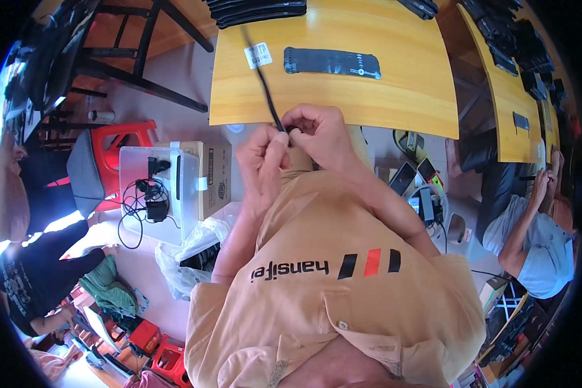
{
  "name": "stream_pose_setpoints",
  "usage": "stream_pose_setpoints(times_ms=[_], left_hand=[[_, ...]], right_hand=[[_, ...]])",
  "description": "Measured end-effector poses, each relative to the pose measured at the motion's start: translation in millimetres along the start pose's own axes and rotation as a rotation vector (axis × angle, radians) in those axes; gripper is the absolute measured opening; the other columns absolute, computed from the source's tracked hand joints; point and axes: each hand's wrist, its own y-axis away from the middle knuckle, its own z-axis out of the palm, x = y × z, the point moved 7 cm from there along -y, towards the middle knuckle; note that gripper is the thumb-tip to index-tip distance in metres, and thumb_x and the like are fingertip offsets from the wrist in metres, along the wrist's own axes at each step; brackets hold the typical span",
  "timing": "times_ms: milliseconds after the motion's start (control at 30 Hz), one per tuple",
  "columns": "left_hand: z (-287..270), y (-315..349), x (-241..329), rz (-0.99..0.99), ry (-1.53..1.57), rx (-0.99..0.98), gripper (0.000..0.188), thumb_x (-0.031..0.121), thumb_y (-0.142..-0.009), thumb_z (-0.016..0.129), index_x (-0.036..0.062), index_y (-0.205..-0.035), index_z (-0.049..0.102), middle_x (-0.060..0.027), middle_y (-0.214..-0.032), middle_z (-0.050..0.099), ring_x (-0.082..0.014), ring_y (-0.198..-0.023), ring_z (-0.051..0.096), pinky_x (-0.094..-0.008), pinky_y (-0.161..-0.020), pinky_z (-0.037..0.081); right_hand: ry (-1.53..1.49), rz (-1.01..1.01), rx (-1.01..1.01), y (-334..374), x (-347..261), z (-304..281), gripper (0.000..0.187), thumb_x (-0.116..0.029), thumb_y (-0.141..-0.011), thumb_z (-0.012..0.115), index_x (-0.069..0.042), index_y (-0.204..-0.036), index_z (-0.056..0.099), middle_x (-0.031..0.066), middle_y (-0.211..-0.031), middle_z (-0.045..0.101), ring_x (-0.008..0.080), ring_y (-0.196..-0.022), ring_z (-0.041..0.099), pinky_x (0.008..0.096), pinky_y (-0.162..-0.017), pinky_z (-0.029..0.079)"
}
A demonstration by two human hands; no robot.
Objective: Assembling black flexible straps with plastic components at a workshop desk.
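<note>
My left hand (265,152) and my right hand (320,132) meet close together just off the near edge of the table. Pinched in the left fingers is a thin black cord (268,97), which slants up and away over the tabletop, its far end blurred. The right thumb and fingers close on a dark part at the cord's lower end, mostly hidden by the fingers. Beyond them on the yellow wooden table (394,103) lie a flat dark sleeve-like packet (333,63) and a white printed label (256,55).
A stack of black packets (258,11) sits at the table's far left. To my left stand a clear plastic bin (187,187) with black cables and adapters, a carton (215,178) and a red stool (132,132). People work on both sides; another table (507,123) is at right.
</note>
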Motion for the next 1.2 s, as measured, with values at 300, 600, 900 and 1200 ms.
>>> stream_pose_setpoints(times_ms=[300, 600, 900, 1200], left_hand=[[-5, -2, 7, -0.024, 0.199, 0.048, 0.02, 0.012, -0.088, 0.052, 0.0017, -0.071, 0.052, -0.0002, -0.054, 0.048, -0.0053, -0.047, 0.044, -0.0188, -0.045, 0.036], [6, -2, 11, 0.019, 0.015, 0.04, 0.021, 0.011, -0.088, 0.051, 0.0027, -0.069, 0.05, 0.0, -0.054, 0.048, -0.0057, -0.047, 0.044, -0.0189, -0.046, 0.035], [6, 0, 11, 0.059, -0.102, 0.04, 0.022, 0.01, -0.088, 0.052, 0.0024, -0.068, 0.05, 0.0002, -0.053, 0.048, -0.0047, -0.047, 0.042, -0.0186, -0.045, 0.034], [5, 1, 14, 0.1, -0.282, 0.089, 0.021, 0.009, -0.087, 0.054, -0.0002, -0.068, 0.051, -0.0021, -0.055, 0.051, -0.005, -0.047, 0.044, -0.02, -0.044, 0.035]], right_hand=[[-0.06, -0.139, -0.049, 5, -28, -17, 0.024, 0.014, -0.072, 0.048, 0.005, -0.089, 0.061, 0.0081, -0.083, 0.061, 0.0118, -0.078, 0.059, 0.0218, -0.071, 0.049], [-0.374, 0.032, -0.157, 8, -4, -5, 0.018, 0.001, -0.077, 0.062, 0.006, -0.095, 0.06, 0.0087, -0.089, 0.059, 0.0164, -0.083, 0.06, 0.027, -0.078, 0.05], [-0.374, 0.18, -0.155, 8, -5, -7, 0.022, 0.01, -0.074, 0.051, 0.007, -0.092, 0.064, 0.01, -0.088, 0.063, 0.0146, -0.082, 0.061, 0.0265, -0.077, 0.051], [-0.055, 0.03, -0.069, 12, -13, -6, 0.025, 0.013, -0.071, 0.048, 0.008, -0.091, 0.063, 0.0096, -0.085, 0.064, 0.0135, -0.077, 0.062, 0.0237, -0.073, 0.053]])
